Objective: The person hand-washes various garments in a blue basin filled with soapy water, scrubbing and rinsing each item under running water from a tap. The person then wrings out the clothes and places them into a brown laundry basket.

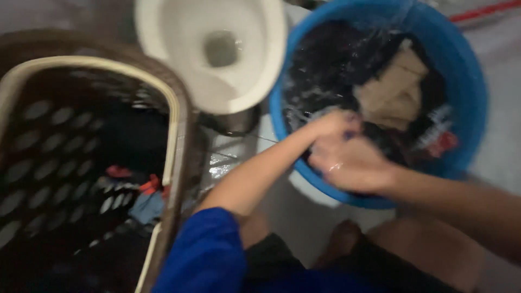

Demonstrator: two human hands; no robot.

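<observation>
– While your hands meet over the near rim of the tub (471, 70), what are they gripping?
– Your left hand (332, 126) and right hand (353, 163) close together on a dark cloth (380, 142), half in the water so you can rub it; blur hides the fingers

– Why is the basket (175, 108) so close?
– It sits at your left, beside the toilet (163, 32), clothes in reach
</observation>
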